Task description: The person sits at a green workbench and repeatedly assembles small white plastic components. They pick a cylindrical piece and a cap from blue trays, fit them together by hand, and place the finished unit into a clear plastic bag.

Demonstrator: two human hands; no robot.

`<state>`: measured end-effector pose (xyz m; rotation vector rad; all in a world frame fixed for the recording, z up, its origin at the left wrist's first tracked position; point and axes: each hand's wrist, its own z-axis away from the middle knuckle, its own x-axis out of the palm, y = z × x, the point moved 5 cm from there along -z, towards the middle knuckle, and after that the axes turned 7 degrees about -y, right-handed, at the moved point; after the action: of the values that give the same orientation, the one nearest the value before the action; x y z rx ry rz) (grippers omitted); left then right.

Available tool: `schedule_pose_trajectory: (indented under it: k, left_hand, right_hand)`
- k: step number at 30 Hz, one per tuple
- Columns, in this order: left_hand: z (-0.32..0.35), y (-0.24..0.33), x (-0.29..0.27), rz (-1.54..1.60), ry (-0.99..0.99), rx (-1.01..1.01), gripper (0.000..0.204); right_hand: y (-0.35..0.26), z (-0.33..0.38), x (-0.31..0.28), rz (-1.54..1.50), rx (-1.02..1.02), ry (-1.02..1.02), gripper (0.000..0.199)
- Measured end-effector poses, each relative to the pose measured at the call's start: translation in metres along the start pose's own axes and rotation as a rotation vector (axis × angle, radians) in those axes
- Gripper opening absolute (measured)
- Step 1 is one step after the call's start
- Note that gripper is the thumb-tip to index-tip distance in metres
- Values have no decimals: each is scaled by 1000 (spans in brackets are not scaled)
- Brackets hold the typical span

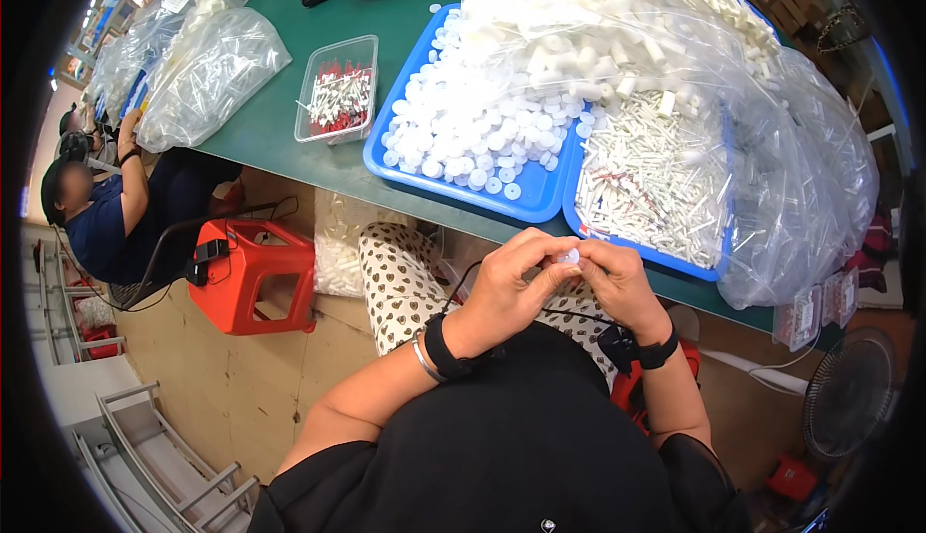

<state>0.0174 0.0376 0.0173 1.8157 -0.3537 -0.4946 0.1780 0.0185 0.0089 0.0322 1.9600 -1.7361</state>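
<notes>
My left hand (pixel 511 277) and my right hand (pixel 617 280) meet in front of the table edge, both with fingers pinched together. Between their fingertips is a small translucent white plastic disc (pixel 569 257), partly covered by the fingers. Whether a second part is held with it I cannot make out. Just beyond my hands lies a blue tray (pixel 526 207) heaped with similar white discs (pixel 463 133). Beside it on the right, another blue tray (pixel 675 261) holds many thin white stick-like pieces (pixel 656 171), a few with reddish parts.
A clear plastic box (pixel 307 118) of red and white pieces stands left of the trays on the green table (pixel 260 99). A large clear bag (pixel 617 31) of cream cylinders overhangs both trays. A co-worker (pixel 125 195) sits at left near a red stool (pixel 251 277); a fan (pixel 849 393) stands right.
</notes>
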Motion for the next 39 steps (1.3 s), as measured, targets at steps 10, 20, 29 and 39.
schedule_pose_trajectory:
  k: [10, 20, 29, 39]
  left_hand:
    - [5, -26, 3, 409, 119, -271, 22]
    - [-3, -38, 8, 1021, 67, -512, 36]
    - [0, -45, -1, 1054, 106, -536, 38]
    - [-8, -40, -10, 1102, 128, -484, 40]
  right_hand:
    - [-28, -12, -12, 258, -62, -4, 16]
    - [2, -83, -124, 759, -26, 255, 18]
    - [26, -157, -103, 985, 134, 197, 19]
    - [-23, -97, -115, 602, 47, 433, 15]
